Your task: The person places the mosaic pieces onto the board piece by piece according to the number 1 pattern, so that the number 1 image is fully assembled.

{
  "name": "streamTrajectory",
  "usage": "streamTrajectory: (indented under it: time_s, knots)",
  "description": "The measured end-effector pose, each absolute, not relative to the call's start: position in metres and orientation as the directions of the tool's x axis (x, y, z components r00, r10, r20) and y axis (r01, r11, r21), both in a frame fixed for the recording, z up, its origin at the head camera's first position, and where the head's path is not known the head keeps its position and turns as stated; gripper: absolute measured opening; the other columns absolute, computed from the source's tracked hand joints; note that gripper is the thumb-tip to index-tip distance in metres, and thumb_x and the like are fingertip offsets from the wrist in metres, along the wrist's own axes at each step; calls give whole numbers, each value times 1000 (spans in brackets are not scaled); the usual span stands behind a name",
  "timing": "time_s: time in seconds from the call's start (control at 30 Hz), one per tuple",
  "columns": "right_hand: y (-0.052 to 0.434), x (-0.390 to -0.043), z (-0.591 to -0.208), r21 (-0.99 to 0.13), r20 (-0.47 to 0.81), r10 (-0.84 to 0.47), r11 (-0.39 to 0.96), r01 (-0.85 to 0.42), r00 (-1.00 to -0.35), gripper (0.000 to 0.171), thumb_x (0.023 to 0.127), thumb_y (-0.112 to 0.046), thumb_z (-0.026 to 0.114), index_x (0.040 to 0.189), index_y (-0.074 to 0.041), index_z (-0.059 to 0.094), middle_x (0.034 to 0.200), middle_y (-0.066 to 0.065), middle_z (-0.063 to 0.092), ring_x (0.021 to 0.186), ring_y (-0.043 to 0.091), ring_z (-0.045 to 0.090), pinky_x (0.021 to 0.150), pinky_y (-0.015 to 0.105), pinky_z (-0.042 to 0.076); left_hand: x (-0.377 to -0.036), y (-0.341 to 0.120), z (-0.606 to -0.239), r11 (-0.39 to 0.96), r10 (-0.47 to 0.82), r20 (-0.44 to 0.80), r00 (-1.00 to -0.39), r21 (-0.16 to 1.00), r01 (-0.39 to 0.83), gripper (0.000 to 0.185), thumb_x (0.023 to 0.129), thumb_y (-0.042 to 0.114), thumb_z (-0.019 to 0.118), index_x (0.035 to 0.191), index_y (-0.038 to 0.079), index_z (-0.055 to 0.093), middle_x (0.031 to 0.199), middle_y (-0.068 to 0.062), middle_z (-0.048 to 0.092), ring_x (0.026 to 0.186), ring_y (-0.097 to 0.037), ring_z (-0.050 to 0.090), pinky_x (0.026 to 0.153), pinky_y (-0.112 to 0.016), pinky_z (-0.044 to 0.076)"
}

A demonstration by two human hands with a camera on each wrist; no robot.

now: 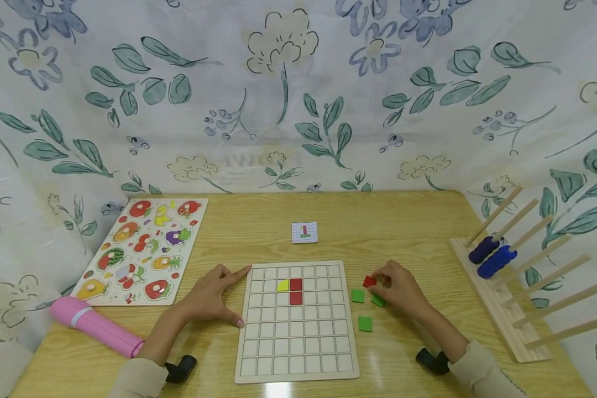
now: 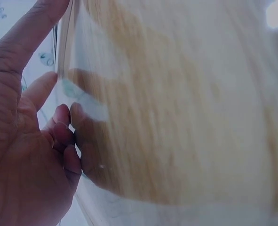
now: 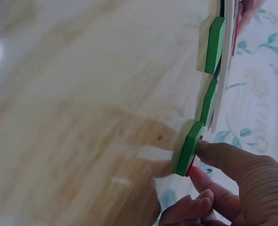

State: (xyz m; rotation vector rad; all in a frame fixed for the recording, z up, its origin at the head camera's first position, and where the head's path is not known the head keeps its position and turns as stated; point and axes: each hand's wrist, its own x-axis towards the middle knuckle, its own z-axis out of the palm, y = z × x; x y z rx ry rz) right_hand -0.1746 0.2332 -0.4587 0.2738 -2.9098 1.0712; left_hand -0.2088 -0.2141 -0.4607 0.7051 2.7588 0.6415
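Note:
A wooden grid board [image 1: 297, 348] lies on the table with two red square tiles [image 1: 296, 298] and a yellow tile [image 1: 283, 285] in its upper cells. My left hand [image 1: 209, 296] touches the board's left edge, with thumb and index finger spread along it. Right of the board, my right hand [image 1: 395, 287] pinches a red tile [image 1: 369, 281] between thumb and finger. Beside that hand lie three green tiles: one [image 1: 357, 296] near the board, one [image 1: 365, 324] lower down, and one [image 1: 378, 300] partly covered by the fingers. In the right wrist view, this nearest green tile [image 3: 189, 148] partly hides the red one.
A small pattern card [image 1: 304, 232] lies behind the board. At left are a fruit puzzle board [image 1: 144, 251] and a pink cylindrical object [image 1: 99, 329]. A wooden peg rack [image 1: 502, 309] with dark blue and blue beads stands at right on the table [image 1: 249, 221].

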Motion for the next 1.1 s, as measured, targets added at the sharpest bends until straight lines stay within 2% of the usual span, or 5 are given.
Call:
streamTrajectory:
  time_s: [0.2, 0.47, 0.83, 1.1]
  knots:
    - [234, -172, -457, -693, 78, -143, 704, -157, -987, 22, 80, -8, 81, 97, 3, 74, 78, 3, 51, 67, 7, 42, 58, 23, 38, -208, -213, -459, 783, 506, -102, -857, 471, 406, 116, 54, 67, 86, 153, 27, 40, 97, -1, 35, 78, -15, 31, 68, -28, 27]
    - [236, -172, -456, -767, 103, -102, 626, -144, -990, 19, 79, -7, 81, 96, -1, 74, 79, 5, 50, 65, 5, 42, 58, 22, 38, -208, -214, -460, 781, 509, -101, -855, 472, 409, 116, 55, 67, 86, 153, 27, 40, 97, -1, 35, 79, -15, 31, 69, -28, 28]
    - [226, -166, -448, -756, 189, -132, 613, -229, -973, 18, 77, -4, 83, 92, -3, 73, 77, 7, 46, 66, 9, 40, 58, 21, 35, -208, -215, -460, 779, 507, -101, -856, 479, 405, 116, 55, 66, 86, 153, 26, 41, 96, -1, 36, 78, -15, 32, 69, -28, 28]
    - [215, -162, -444, -739, 256, -170, 600, -306, -952, 19, 76, -5, 84, 92, -4, 73, 76, 6, 46, 63, 6, 38, 55, 20, 35, -208, -214, -459, 781, 504, -111, -857, 482, 397, 116, 54, 67, 86, 153, 27, 40, 97, -1, 36, 79, -15, 32, 68, -28, 28]
